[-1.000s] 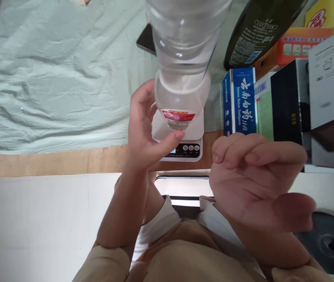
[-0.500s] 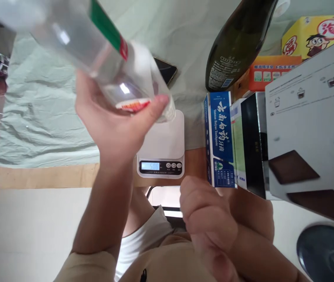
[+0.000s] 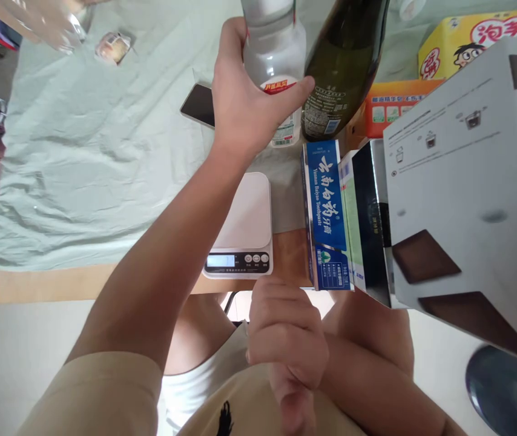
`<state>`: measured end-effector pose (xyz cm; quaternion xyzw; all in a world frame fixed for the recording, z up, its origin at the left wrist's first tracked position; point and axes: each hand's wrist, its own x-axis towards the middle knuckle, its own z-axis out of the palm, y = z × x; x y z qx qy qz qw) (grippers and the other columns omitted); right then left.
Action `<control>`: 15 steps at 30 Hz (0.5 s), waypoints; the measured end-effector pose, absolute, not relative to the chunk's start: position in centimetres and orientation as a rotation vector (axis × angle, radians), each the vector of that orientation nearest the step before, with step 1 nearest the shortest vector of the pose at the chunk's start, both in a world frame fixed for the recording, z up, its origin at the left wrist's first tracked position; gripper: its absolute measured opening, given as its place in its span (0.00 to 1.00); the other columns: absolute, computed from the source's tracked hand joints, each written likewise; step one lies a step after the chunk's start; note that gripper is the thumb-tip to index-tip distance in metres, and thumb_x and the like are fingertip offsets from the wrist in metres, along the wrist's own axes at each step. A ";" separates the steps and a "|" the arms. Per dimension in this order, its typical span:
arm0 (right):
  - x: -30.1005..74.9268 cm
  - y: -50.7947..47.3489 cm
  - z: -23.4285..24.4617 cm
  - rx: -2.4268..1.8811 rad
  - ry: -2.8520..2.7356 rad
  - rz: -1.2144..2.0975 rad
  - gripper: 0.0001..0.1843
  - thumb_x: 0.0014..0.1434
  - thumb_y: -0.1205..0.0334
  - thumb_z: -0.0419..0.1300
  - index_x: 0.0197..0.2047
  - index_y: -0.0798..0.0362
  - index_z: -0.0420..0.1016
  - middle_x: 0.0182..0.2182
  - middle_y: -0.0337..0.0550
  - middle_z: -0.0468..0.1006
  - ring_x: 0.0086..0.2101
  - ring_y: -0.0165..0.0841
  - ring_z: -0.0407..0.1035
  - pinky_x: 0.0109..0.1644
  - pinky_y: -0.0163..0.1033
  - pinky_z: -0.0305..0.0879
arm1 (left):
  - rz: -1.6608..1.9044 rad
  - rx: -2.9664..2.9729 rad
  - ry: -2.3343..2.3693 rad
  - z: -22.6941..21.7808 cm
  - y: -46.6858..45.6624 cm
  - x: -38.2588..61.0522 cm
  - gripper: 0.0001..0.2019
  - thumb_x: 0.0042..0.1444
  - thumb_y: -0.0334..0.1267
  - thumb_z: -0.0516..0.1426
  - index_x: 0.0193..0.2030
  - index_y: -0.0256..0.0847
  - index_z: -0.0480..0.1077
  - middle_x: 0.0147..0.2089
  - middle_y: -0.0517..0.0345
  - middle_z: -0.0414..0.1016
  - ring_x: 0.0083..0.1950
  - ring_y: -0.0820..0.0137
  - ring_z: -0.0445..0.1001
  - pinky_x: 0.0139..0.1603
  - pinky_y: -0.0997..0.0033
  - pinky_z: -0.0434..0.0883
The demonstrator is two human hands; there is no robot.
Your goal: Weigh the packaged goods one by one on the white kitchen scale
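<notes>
My left hand (image 3: 258,100) reaches across the table and is wrapped round a clear plastic bottle (image 3: 281,51) with a red and white label. The bottle stands beside a dark green glass bottle (image 3: 347,66), its base just left of that one's. Under my left forearm lies a white kitchen scale (image 3: 249,212), partly covered by the arm; nothing shows on its visible plate and its display is lit. My right hand (image 3: 286,333) is curled into a fist in front of my body, below the table edge, with no object showing in it.
A blue toothpaste box (image 3: 329,212), a black box (image 3: 372,218) and a large white box (image 3: 458,194) line the right side. Behind them are an orange box (image 3: 395,106) and a yellow box (image 3: 449,51). A phone (image 3: 198,106) and a small wrapped snack (image 3: 114,47) lie on the green cloth (image 3: 81,163).
My left hand has carried the clear bottle from above the scale away to the right, up against the green bottle. The scale's display has changed. My right hand stays in a fist.
</notes>
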<state>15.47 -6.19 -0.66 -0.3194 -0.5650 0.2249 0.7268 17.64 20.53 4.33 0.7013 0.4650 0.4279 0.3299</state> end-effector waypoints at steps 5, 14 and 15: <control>15.4 -5.1 1.1 -0.659 -0.941 0.535 0.29 0.58 0.32 0.58 0.29 0.52 0.63 0.19 0.32 0.57 0.22 0.22 0.51 0.29 0.37 0.44 | 1.159 1.796 1.158 1.7 20.9 17.1 0.37 0.27 0.31 0.79 0.41 0.43 0.63 0.42 0.65 0.76 0.48 0.74 0.73 0.50 0.72 0.71; 15.9 -3.8 2.0 -0.710 -0.958 0.454 0.24 0.66 0.42 0.48 0.28 0.53 0.60 0.18 0.33 0.54 0.21 0.22 0.51 0.28 0.36 0.45 | 1.081 1.787 0.928 -0.5 22.3 16.7 0.42 0.29 0.46 0.79 0.48 0.46 0.63 0.47 0.65 0.78 0.49 0.72 0.77 0.52 0.72 0.74; 16.3 -3.7 2.3 -0.704 -0.942 0.419 0.23 0.66 0.44 0.48 0.28 0.53 0.60 0.18 0.33 0.54 0.21 0.22 0.52 0.27 0.36 0.45 | 1.114 1.766 0.889 -0.6 22.0 16.6 0.43 0.30 0.46 0.79 0.51 0.47 0.62 0.49 0.64 0.79 0.50 0.70 0.78 0.52 0.71 0.75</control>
